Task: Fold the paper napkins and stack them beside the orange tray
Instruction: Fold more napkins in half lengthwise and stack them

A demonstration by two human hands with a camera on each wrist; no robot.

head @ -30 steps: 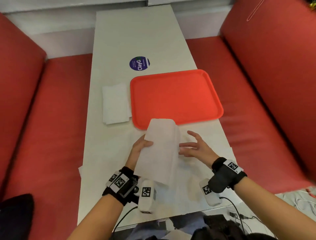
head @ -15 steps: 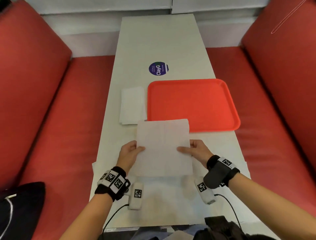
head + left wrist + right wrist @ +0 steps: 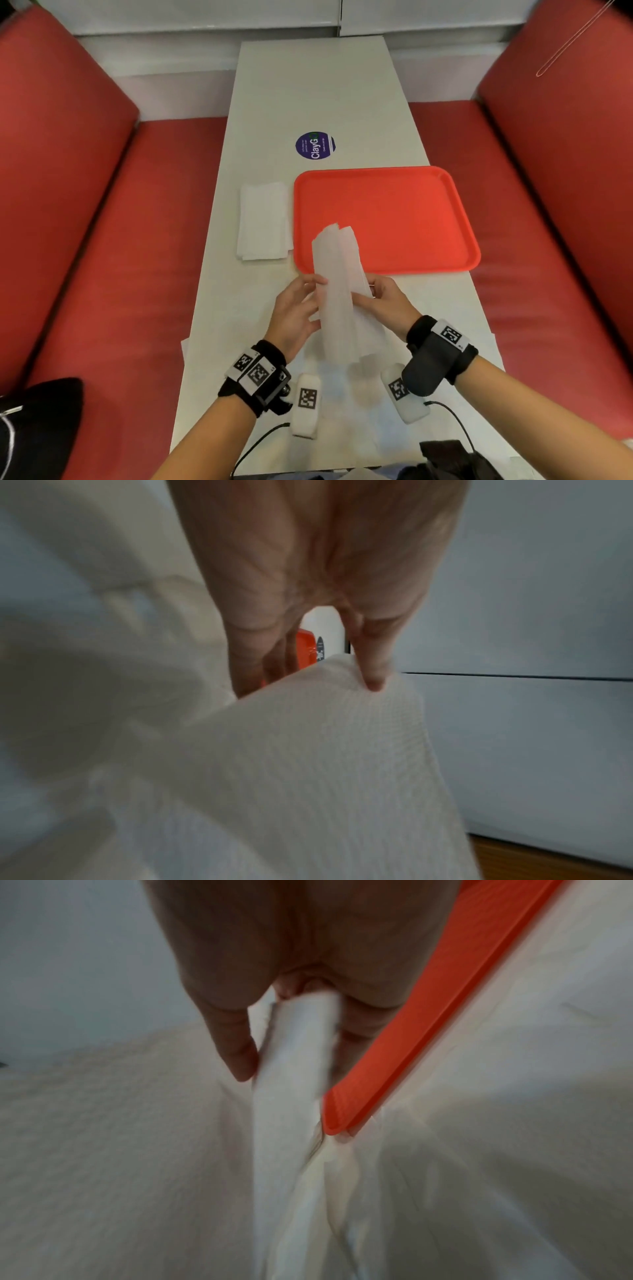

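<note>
I hold one white paper napkin [image 3: 337, 298] upright above the near part of the white table [image 3: 308, 85], bent in half lengthwise. My left hand [image 3: 317, 284] pinches its left side, thumb in front. My right hand [image 3: 370, 291] pinches the right side; in the right wrist view thumb [image 3: 236, 1047] and fingers squeeze the doubled napkin [image 3: 294, 1069]. The left wrist view shows a fingertip [image 3: 373, 677] pressed on the napkin's edge [image 3: 325, 764]. The orange tray [image 3: 394, 205] lies just beyond my hands. A stack of folded napkins [image 3: 263, 221] lies against its left side.
Flat unfolded napkins [image 3: 342, 407] cover the table under my wrists, their corners overhanging both sides. A round blue sticker [image 3: 315, 146] is stuck beyond the tray. Red bench seats [image 3: 102, 274] flank the table. A black bag [image 3: 41, 418] sits at the lower left.
Half a second ago the napkin was spread flat and open between my hands. My hands have since come together, and the sheet is now doubled over and raised on edge.
</note>
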